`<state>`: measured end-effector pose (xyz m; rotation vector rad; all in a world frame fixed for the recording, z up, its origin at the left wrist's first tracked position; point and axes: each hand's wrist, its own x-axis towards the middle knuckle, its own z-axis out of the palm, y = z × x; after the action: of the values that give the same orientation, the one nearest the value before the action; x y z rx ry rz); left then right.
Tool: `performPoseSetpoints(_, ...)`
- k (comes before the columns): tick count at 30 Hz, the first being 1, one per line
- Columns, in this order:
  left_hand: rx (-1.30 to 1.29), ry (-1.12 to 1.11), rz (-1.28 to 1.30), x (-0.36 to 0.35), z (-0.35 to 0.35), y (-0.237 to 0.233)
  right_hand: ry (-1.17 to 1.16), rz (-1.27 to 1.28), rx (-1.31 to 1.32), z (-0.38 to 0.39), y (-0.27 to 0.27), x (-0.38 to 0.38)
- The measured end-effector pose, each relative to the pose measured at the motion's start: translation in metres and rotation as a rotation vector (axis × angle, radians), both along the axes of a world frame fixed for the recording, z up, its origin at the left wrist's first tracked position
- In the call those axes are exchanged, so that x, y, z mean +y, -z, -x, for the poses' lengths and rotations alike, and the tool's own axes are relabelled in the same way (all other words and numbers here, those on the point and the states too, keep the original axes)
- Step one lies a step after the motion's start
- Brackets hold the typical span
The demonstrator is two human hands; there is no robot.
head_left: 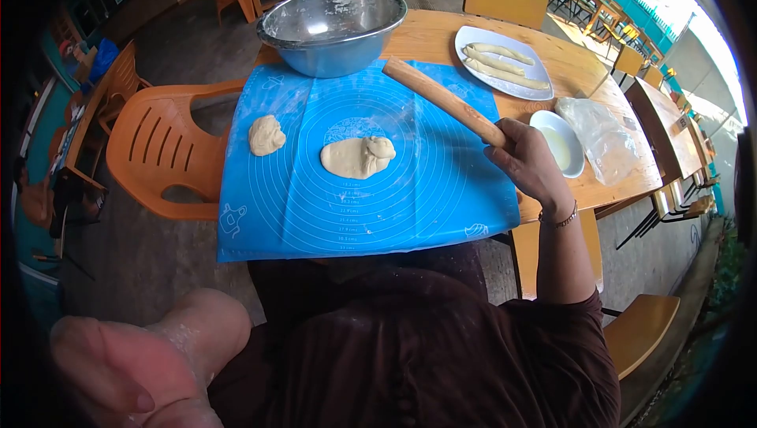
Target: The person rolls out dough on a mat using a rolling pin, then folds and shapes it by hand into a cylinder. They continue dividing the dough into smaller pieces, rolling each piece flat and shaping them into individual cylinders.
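Left hand (134, 365), nearest the lens: it is hanging blurred and flour-dusted at the lower left, off the mat and touching nothing in view. How far its fingers (95, 385) are spread cannot be told.

Right hand (532, 168): its fingers (514, 135) are closing round the near end of the pin (441, 98), which is slanting up and away over the mat's right part and is clear of the dough.

Dough (356, 156): the flattened piece is lying at the centre of the mat (410, 199), with a smaller lump (266, 135) apart to its left.

Step, as judged: the pin is being brought to the dough and rolling is not yet under way. The next move is calling for the pin to be laid level across the flattened piece, with the left hand taking the free end.

Surroundings: a steel bowl (331, 22) is standing at the mat's far edge, and a plate (475, 36) of dough sticks (505, 65) is sitting to the right.
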<state>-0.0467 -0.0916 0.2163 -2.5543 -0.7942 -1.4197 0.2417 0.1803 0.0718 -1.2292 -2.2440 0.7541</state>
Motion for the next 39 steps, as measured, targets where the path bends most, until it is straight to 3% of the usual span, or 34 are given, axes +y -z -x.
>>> performPoseSetpoints(5,0.017,-0.232,0.009,-0.018,-0.005,0.000,-0.012,0.000,-0.063,0.007,-0.005,-0.005)
performPoseSetpoints(8,-0.009,-0.081,0.028,-0.007,0.006,0.001,-0.029,-0.004,-0.102,0.012,-0.007,-0.009)
performPoseSetpoints(10,0.008,0.157,0.060,0.001,0.022,0.001,-0.078,-0.064,-0.100,0.013,-0.006,-0.010)
performPoseSetpoints(11,0.010,0.150,0.049,0.004,0.020,0.010,-0.085,-0.075,-0.099,0.016,-0.008,-0.011)
performPoseSetpoints(13,-0.499,-0.087,-0.129,0.019,0.012,0.037,-0.087,0.025,0.042,0.025,-0.013,-0.015)
performPoseSetpoints(15,-0.710,-0.152,-0.022,0.055,0.016,0.054,-0.109,0.021,0.046,0.035,-0.009,-0.013)
performPoseSetpoints(17,-0.787,-0.301,0.228,0.091,0.028,0.071,-0.089,-0.105,-0.153,0.056,-0.015,-0.015)
performPoseSetpoints(20,-0.569,-0.529,0.381,0.140,0.031,0.105,-0.085,-0.224,-0.212,0.089,-0.004,-0.009)
performPoseSetpoints(22,-0.402,-0.541,0.272,0.164,0.025,0.124,-0.082,-0.377,-0.198,0.106,0.000,-0.008)
performPoseSetpoints(23,-0.403,-0.548,0.275,0.167,0.022,0.128,-0.090,-0.374,-0.198,0.112,0.003,-0.005)
performPoseSetpoints(25,-0.115,-0.678,0.373,0.173,0.017,0.134,-0.080,-0.405,-0.159,0.125,0.009,0.003)
performPoseSetpoints(26,-0.117,-0.683,0.376,0.177,0.016,0.140,-0.087,-0.402,-0.160,0.129,0.011,0.006)
performPoseSetpoints(28,0.117,-0.822,0.477,0.187,0.014,0.154,-0.112,-0.415,-0.152,0.135,0.013,0.009)
performPoseSetpoints(29,0.115,-0.824,0.480,0.190,0.014,0.158,-0.115,-0.413,-0.154,0.138,0.016,0.009)
performPoseSetpoints(31,0.182,-0.823,0.804,0.196,0.015,0.165,-0.117,-0.361,-0.176,0.141,0.021,0.010)
performPoseSetpoints(35,0.331,-0.854,0.842,0.207,0.020,0.179,-0.097,-0.288,-0.159,0.143,0.024,0.016)
performPoseSetpoints(39,0.339,-0.841,0.893,0.203,0.016,0.179,-0.109,-0.285,-0.347,0.144,0.026,0.016)
